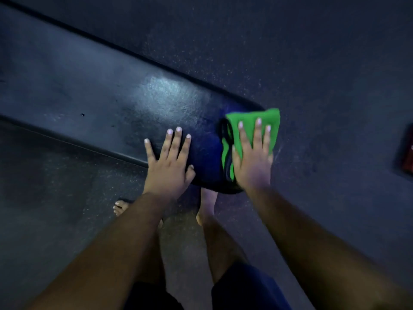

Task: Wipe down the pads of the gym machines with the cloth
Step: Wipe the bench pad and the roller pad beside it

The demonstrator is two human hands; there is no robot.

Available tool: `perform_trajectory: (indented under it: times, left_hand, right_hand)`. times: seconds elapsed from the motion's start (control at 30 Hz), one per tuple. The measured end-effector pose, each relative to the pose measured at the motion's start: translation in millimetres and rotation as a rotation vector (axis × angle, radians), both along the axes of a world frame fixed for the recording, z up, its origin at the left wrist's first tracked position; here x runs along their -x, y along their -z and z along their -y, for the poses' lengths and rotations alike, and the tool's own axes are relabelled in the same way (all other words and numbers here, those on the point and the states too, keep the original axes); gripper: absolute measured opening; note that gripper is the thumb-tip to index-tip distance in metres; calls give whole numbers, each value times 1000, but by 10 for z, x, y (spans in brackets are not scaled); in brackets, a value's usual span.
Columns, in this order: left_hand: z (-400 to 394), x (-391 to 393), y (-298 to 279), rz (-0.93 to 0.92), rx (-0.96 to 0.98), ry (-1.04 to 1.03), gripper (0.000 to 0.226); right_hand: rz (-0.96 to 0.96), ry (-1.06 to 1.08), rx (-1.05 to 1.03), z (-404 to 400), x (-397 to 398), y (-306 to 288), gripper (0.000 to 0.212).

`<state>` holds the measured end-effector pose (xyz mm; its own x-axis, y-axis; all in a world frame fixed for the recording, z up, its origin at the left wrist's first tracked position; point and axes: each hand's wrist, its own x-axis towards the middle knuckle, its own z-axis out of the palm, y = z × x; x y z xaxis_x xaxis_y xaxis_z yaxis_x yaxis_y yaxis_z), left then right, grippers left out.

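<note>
A long dark padded bench (93, 90) runs from the upper left down to the middle of the view. Its rounded near end lies under my hands. A green cloth (250, 121) with a dark edge is spread over that end. My right hand (252, 157) presses flat on the cloth with straight, spread fingers. To its left, my left hand (169, 162) rests flat on the bare pad, fingers spread, holding nothing. A pale sheen shows on the pad above my left hand.
Dark speckled rubber floor (324, 63) surrounds the bench. My bare feet (120, 206) stand under the bench's near end. A dark red-tinged object (407, 151) lies at the right edge of the view.
</note>
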<state>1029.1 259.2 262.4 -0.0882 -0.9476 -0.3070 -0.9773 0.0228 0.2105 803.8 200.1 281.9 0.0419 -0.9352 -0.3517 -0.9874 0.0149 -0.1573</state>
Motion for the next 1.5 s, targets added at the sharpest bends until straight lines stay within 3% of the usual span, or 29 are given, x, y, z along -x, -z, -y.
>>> perform_trajectory:
  times: [0.13,0.27,0.37,0.5,0.63,0.87,0.97,1.1,1.3,1.4,1.5]
  left_hand:
    - [10,-4,-24,9,-19,-12,79]
    - [29,-157,32,4,23,-54,81]
    - [18,-268,78,14,27,-84,86]
    - [-32,-326,37,5,32,-146,88]
    - [-141,-513,48,6,46,-217,87]
    - [-60,-996,90,12,113,-328,85]
    - [-27,-1248,64,19,105,-360,84]
    - [-2,-1488,38,9,81,-374,86]
    - [-21,-1700,95,20,29,-386,90]
    - [-55,-1827,160,24,58,-423,90]
    - [-76,-1959,213,24,67,-471,92]
  right_hand:
    - [17,-71,-127,-393,139,-41,69]
    - [-4,-140,15,576,-187,47,72]
    - [38,-243,7,1050,-663,47,66]
    - [-30,-547,-36,658,-589,5,75]
    - [-184,-492,-93,301,-92,-85,79]
    - [-93,-630,-113,1197,-1661,-86,81]
    - [-236,-704,4,1427,-2187,-184,79]
    - [-188,-802,-96,1439,-1880,-82,82]
    - [-188,-870,-110,765,-1330,-31,69]
    - [-149,-893,-55,1006,-1805,95,70]
    - [-64,-932,-9,1353,-2875,198,70]
